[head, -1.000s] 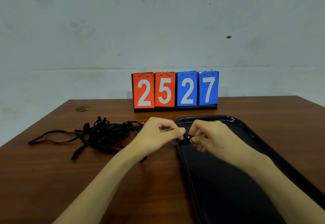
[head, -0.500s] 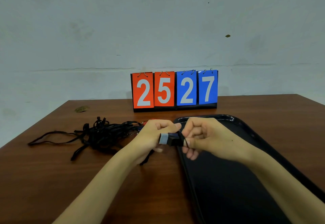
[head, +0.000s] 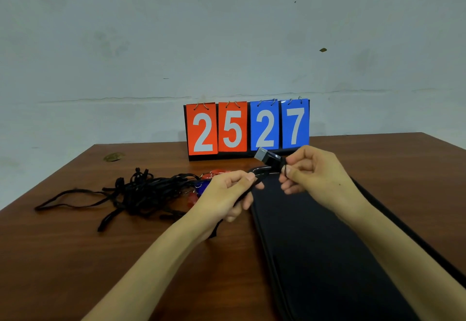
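Our left grip (head: 227, 193) sits just left of centre, fingers curled and thumb pinching against forefinger, with the bare left forearm (head: 151, 267) running down to the bottom edge. Our right grip (head: 316, 173), slightly higher and right of centre, pinches likewise, the right forearm (head: 408, 252) stretching to the lower right corner.

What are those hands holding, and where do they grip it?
A small black stick with a silver tip, on a black strap. The right hand pinches its thin cord end; the left hand pinches the strap.
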`<state>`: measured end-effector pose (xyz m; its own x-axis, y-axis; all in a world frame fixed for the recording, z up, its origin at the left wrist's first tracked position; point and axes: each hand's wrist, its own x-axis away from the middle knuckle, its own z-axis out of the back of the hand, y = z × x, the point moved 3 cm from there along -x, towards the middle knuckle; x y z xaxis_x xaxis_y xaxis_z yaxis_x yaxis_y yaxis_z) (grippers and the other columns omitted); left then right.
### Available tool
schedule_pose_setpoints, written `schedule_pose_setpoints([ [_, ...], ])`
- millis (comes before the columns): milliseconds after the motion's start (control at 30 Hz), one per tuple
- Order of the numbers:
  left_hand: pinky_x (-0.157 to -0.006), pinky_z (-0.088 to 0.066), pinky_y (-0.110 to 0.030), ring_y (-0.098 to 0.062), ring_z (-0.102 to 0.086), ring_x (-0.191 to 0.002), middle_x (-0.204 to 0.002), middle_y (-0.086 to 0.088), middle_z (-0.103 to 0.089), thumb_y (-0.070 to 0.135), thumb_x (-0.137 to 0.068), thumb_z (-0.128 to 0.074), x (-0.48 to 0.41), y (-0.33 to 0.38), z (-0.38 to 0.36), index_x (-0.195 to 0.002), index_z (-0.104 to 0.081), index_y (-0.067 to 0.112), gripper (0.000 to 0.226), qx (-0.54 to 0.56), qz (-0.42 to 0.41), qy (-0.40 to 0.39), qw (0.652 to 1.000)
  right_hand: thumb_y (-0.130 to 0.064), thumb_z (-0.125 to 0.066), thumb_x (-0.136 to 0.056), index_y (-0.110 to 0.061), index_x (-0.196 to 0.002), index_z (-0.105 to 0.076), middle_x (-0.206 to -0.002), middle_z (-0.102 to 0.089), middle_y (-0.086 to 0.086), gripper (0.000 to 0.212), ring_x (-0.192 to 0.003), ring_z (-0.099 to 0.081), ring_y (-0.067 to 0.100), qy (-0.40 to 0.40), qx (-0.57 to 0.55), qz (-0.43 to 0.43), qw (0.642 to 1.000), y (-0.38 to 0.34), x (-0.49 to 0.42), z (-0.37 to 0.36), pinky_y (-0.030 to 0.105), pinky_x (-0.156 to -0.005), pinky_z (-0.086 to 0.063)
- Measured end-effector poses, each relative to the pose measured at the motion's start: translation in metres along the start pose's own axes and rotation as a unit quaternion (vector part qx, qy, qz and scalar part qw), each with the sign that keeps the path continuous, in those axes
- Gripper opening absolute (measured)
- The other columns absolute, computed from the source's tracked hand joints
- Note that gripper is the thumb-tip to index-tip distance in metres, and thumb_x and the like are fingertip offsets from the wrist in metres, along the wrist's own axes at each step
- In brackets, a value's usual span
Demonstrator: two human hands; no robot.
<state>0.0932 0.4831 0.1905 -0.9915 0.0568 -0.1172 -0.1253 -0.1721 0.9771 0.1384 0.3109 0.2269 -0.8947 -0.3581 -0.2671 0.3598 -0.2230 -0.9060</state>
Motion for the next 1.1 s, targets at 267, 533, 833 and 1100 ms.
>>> schedule_pose_setpoints([
  [267,-0.036,-0.023,-0.018,-0.008,-0.029,-0.038,-0.052,0.000,-0.047,0.025,-0.095,-0.051,0.002,0.000,-0.009,-0.103,-0.067,0.008,0.025,-0.024,0.012,-0.051,0.998,-0.011,-0.057,-0.091,-0.020,-0.091,-0.055,-0.079,-0.064,-0.004,0.009,-0.069,-0.064,0.005,0.058,0.175,0.037,0.982,0.009,0.003,-0.008,0.014,-0.061,-0.052],
  [533,-0.038,-0.023,-0.018,-0.007,-0.031,-0.037,-0.049,0.001,-0.044,0.027,-0.091,-0.056,0.003,0.007,0.001,-0.081,-0.067,0.011,0.022,-0.049,-0.004,-0.048,0.998,-0.014,-0.057,-0.090,-0.022,-0.090,-0.055,-0.076,-0.064,-0.006,0.009,-0.069,-0.065,0.005,-0.085,0.292,0.065,0.951,0.009,0.003,-0.015,0.018,-0.063,-0.055],
  [833,-0.043,-0.023,-0.022,-0.009,-0.031,-0.038,-0.047,0.002,-0.043,0.035,-0.087,-0.059,0.008,0.014,0.015,-0.074,-0.067,0.014,0.025,-0.092,0.012,-0.124,0.988,-0.004,-0.054,-0.090,-0.013,-0.090,-0.057,-0.081,-0.068,0.008,0.010,-0.068,-0.068,0.015,-0.269,0.175,0.007,0.947,0.004,0.012,-0.021,0.024,-0.064,-0.057],
  [1100,-0.044,-0.024,-0.020,-0.008,-0.031,-0.041,-0.047,0.006,-0.044,0.044,-0.084,-0.058,0.007,0.007,0.014,-0.065,-0.062,0.021,0.030,-0.101,0.035,-0.118,0.987,-0.001,-0.054,-0.090,-0.008,-0.092,-0.058,-0.080,-0.069,0.010,0.009,-0.071,-0.068,0.021,-0.313,0.074,-0.005,0.947,-0.002,0.016,-0.026,0.030,-0.065,-0.057],
])
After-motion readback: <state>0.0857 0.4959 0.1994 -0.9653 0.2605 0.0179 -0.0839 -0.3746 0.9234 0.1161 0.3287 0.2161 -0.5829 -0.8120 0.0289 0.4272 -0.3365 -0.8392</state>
